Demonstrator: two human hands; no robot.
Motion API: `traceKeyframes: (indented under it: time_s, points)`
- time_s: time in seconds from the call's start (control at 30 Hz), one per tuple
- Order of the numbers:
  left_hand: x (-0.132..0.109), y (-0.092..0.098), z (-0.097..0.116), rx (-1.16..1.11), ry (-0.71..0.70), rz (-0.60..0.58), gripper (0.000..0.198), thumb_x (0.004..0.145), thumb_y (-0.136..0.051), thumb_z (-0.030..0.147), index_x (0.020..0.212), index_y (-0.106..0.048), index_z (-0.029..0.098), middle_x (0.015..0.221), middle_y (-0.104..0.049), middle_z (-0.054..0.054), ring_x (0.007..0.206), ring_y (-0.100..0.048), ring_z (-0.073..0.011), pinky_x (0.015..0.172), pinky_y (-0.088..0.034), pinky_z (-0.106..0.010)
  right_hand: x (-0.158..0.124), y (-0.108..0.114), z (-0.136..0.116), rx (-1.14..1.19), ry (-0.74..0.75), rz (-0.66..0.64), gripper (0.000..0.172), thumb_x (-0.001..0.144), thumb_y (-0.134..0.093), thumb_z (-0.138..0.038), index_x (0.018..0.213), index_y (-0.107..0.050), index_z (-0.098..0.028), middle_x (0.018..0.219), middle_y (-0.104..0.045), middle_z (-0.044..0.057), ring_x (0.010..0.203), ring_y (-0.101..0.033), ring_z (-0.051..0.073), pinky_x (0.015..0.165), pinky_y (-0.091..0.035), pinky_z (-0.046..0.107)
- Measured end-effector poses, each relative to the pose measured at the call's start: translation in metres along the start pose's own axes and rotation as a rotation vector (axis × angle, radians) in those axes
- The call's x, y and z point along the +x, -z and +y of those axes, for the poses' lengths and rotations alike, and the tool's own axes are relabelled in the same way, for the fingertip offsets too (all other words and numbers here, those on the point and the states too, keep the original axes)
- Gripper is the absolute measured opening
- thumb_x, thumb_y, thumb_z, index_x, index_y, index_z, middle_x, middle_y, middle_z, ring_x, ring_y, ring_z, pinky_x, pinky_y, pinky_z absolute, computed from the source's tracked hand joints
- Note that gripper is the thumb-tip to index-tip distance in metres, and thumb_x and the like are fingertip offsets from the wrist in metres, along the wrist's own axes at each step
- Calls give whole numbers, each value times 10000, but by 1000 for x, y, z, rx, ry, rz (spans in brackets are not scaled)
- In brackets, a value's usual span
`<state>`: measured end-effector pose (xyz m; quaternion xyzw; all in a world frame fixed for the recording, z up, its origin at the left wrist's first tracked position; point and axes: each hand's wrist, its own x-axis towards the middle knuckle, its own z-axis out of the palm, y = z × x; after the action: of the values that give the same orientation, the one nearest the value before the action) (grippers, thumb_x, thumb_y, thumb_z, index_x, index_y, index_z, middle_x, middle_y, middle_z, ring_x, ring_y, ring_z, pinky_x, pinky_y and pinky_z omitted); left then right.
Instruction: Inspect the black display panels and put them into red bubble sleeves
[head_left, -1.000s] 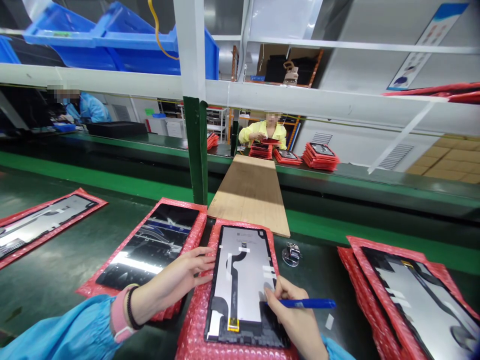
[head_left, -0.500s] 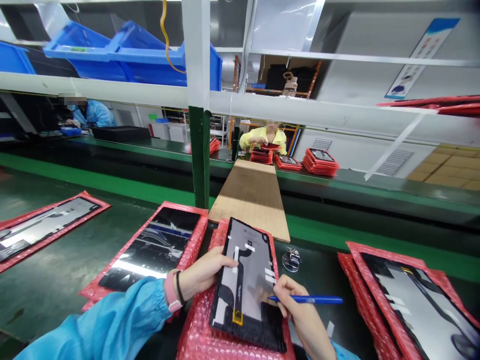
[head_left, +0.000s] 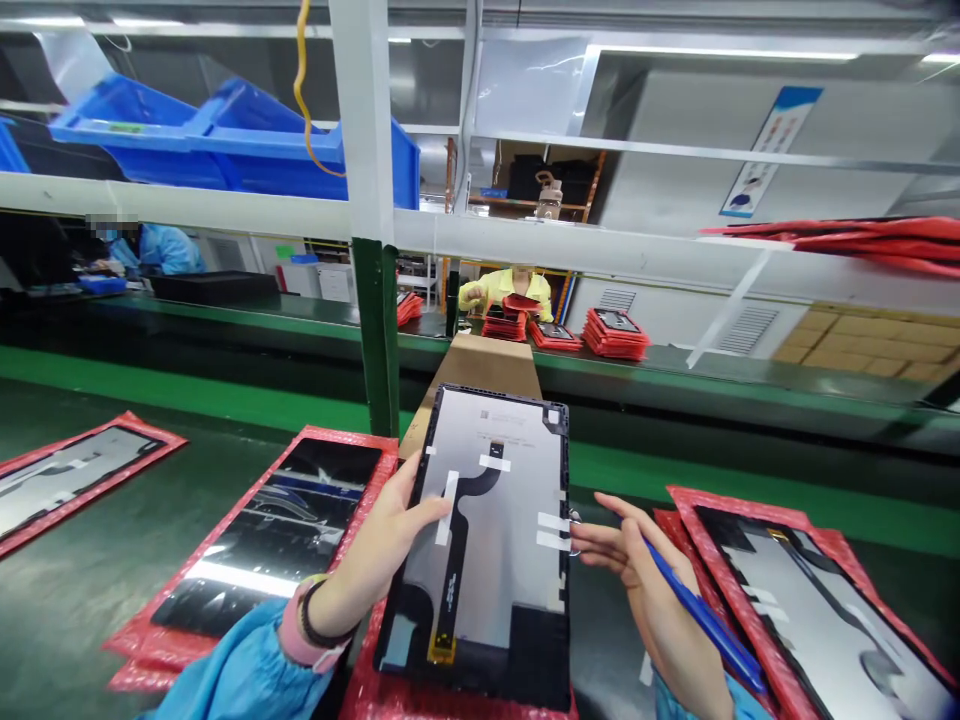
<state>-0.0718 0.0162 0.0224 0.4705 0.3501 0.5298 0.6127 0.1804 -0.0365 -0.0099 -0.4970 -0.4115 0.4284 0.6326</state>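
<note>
My left hand grips a tablet screen by its left edge, thumb across the grey back. White tape strips and a dark ribbon cable with a gold end show on that back. The screen is tilted up toward me above a red bubble-wrap pouch. My right hand is just right of the screen, its fingers stretched toward the edge with the tape tabs; whether they touch it I cannot tell. A blue pen lies held in that hand, pointing back over the wrist.
To the left, a glossy black screen lies on red bubble wrap, with another screen beyond. More screens on pouches are at right. A board spans toward a co-worker in yellow. A shelf post stands ahead.
My left hand has lifted and tilted the screen up off the pouch. My right hand has moved right, away from the screen's face, and the pen has swung back toward the wrist.
</note>
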Motion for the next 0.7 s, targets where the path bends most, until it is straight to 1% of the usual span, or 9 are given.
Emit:
traceKeyframes:
  time_s: [0.07, 0.13, 0.23, 0.3, 0.37, 0.43, 0.57, 0.63, 0.7]
  points:
    - [-1, -2, 6, -5, -41, -12, 488, 746, -696, 177, 1218, -597, 253, 1239, -668, -11, 1225, -548, -228, 1015, -421, -290, -4, -7, -7, 1, -19, -83, 392, 827, -630, -497, 1113, -648, -231, 886, -754, 77, 821, -683, 218, 750, -527, 324]
    - [-2, -4, 11, -20, -71, -17, 558, 739, -718, 198, 1272, -566, 260, 1262, -657, -21, 1261, -519, -238, 1033, -416, -302, -10, -15, -13, 1, 0, -144, 366, 792, -689, -453, 1096, -671, -249, 896, -745, 46, 789, -665, 196, 709, -516, 289]
    - [-4, -9, 17, -39, -104, -11, 633, 730, -730, 195, 1324, -522, 256, 1309, -627, -33, 1292, -488, -250, 1036, -425, -317, -14, -28, -20, -22, 86, -117, 313, 724, -754, -423, 975, -715, -239, 714, -688, -8, 635, -576, 152, 595, -454, 248]
    - [-5, -13, 19, -30, -137, -14, 633, 735, -728, 192, 1329, -518, 255, 1334, -608, -29, 1321, -453, -243, 1060, -402, -313, -12, -35, -23, -78, 129, -87, 223, 740, -737, -400, 870, -714, -220, 594, -593, -40, 556, -477, 125, 573, -410, 247]
    - [-5, -14, 19, -11, -166, -11, 620, 751, -719, 198, 1333, -514, 260, 1334, -607, -22, 1342, -425, -227, 1086, -368, -301, -7, -39, -25, -156, 157, -86, 155, 787, -688, -365, 784, -684, -210, 575, -522, -52, 554, -421, 118, 592, -388, 250]
    - [-4, -14, 18, -5, -166, -12, 608, 772, -702, 207, 1343, -501, 271, 1334, -605, -12, 1331, -438, -212, 1093, -356, -290, -1, -42, -25, -209, 178, -87, 178, 817, -650, -340, 702, -636, -204, 592, -495, -51, 577, -408, 118, 606, -377, 250]
    - [2, -9, 18, -32, -112, -8, 613, 780, -692, 216, 1350, -483, 299, 1306, -623, -3, 1163, -595, -199, 938, -485, -250, 7, -44, -20, -154, 177, -51, 184, 784, -698, -361, 708, -660, -197, 644, -569, -30, 604, -451, 120, 586, -385, 239]
    - [7, -4, 18, -53, -88, -6, 610, 774, -693, 206, 1342, -492, 298, 1249, -659, -9, 1081, -640, -199, 822, -528, -229, 9, -45, -18, -37, 107, -32, 217, 718, -761, -395, 819, -718, -207, 726, -641, -4, 638, -505, 131, 596, -425, 240]
    - [12, 0, 18, -80, -71, -16, 588, 770, -688, 187, 1324, -514, 280, 1195, -687, -16, 1056, -649, -203, 782, -532, -223, 10, -46, -17, 82, 10, -23, 310, 642, -816, -421, 872, -745, -226, 766, -676, 12, 651, -550, 139, 582, -459, 239]
